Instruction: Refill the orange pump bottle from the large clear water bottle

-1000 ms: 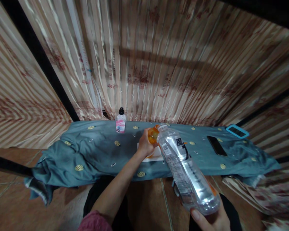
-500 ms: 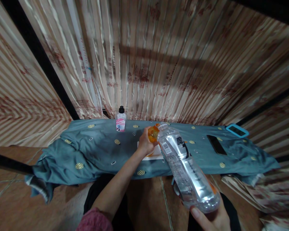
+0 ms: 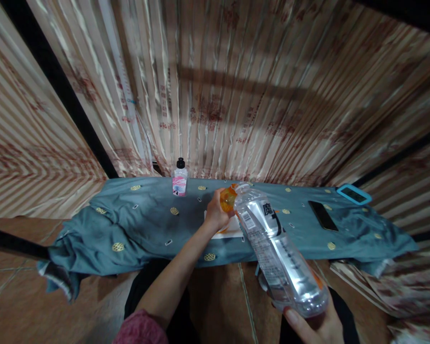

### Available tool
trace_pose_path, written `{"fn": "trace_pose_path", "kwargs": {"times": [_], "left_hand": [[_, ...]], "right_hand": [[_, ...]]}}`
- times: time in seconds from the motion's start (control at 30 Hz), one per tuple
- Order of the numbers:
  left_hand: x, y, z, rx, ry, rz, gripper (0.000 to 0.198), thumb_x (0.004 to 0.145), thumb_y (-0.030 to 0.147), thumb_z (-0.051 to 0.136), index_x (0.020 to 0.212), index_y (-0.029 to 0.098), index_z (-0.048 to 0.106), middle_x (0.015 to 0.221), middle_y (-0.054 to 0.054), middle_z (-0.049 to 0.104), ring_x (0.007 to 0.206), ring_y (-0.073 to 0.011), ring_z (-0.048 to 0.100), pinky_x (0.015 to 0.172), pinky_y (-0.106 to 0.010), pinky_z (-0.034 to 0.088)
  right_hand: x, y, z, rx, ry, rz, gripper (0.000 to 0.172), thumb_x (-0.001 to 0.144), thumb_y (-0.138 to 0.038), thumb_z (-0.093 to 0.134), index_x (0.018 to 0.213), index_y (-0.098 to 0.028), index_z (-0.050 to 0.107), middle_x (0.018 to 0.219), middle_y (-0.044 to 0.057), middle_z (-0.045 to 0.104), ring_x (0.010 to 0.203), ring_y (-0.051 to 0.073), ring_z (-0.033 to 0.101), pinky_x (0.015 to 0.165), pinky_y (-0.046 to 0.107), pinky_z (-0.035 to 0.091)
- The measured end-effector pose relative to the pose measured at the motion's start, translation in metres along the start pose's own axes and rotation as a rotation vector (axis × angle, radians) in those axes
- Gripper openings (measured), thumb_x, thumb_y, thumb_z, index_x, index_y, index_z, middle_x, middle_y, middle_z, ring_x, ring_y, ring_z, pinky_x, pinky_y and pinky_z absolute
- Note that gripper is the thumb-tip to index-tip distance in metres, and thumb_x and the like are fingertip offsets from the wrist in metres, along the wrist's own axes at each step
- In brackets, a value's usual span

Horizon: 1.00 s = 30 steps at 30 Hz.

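Note:
My right hand grips the base of a large clear plastic bottle with a silver label and dark print. The bottle is tilted, its neck pointing up and left over the cloth. Wrapped in the fingers of my left hand is a small translucent orange container, whose rim meets the bottle's mouth. Whether liquid passes between them I cannot make out. Beneath my left hand lies a flat white item, partly covered by the hand and the bottle.
A teal patterned cloth covers the low table. Toward the back stands a small bottle with a black cap and pink label. A dark phone and a blue-framed device lie at the right. Striped curtains hang behind.
Almost nothing differs. Both hands, the large bottle and the orange container hold nearly the same position.

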State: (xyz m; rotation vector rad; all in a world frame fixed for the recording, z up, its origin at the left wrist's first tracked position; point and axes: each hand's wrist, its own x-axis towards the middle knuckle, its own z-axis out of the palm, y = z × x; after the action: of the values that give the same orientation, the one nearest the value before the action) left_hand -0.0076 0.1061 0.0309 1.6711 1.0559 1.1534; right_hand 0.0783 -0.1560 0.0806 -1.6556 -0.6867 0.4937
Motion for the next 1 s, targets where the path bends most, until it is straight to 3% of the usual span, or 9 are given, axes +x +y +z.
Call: {"fn": "trace_pose_path", "kwargs": {"times": [0.43, 0.7, 0.83, 1.0], "left_hand": [[0.000, 0.003, -0.001, 0.049, -0.018, -0.001, 0.072, 0.058, 0.010, 0.084, 0.121, 0.021, 0.051, 0.115, -0.009, 0.072, 0.102, -0.0276, 0.072, 0.091, -0.043, 0.057], [0.000, 0.001, 0.000, 0.030, -0.016, -0.013, 0.073, 0.057, 0.012, 0.087, 0.121, 0.022, 0.052, 0.113, -0.008, 0.073, 0.102, -0.0270, 0.072, 0.093, -0.045, 0.057], [0.000, 0.001, 0.000, 0.004, -0.012, 0.002, 0.073, 0.056, 0.009, 0.087, 0.120, 0.022, 0.053, 0.113, -0.007, 0.073, 0.102, -0.0262, 0.072, 0.094, -0.045, 0.057], [0.000, 0.001, 0.001, 0.006, -0.016, -0.010, 0.075, 0.056, 0.007, 0.085, 0.122, 0.021, 0.052, 0.115, -0.009, 0.072, 0.102, -0.0275, 0.072, 0.094, -0.045, 0.057]], "right_hand": [[0.003, 0.004, -0.004, 0.029, -0.037, 0.023, 0.088, 0.062, -0.060, 0.083, 0.132, -0.020, 0.049, 0.121, 0.011, 0.072, 0.109, 0.031, 0.070, 0.092, 0.036, 0.055], [0.002, 0.006, -0.002, 0.028, 0.006, 0.002, 0.084, 0.066, -0.060, 0.080, 0.133, -0.020, 0.050, 0.124, 0.010, 0.070, 0.110, 0.028, 0.069, 0.094, 0.033, 0.053], [0.010, 0.013, -0.011, 0.021, -0.092, 0.017, 0.088, 0.057, -0.050, 0.088, 0.129, -0.017, 0.050, 0.121, 0.013, 0.073, 0.107, 0.032, 0.071, 0.089, 0.035, 0.057], [0.006, 0.008, -0.009, 0.007, -0.031, 0.013, 0.088, 0.061, -0.060, 0.084, 0.131, -0.018, 0.050, 0.124, 0.013, 0.071, 0.109, 0.030, 0.070, 0.092, 0.034, 0.055]]}}
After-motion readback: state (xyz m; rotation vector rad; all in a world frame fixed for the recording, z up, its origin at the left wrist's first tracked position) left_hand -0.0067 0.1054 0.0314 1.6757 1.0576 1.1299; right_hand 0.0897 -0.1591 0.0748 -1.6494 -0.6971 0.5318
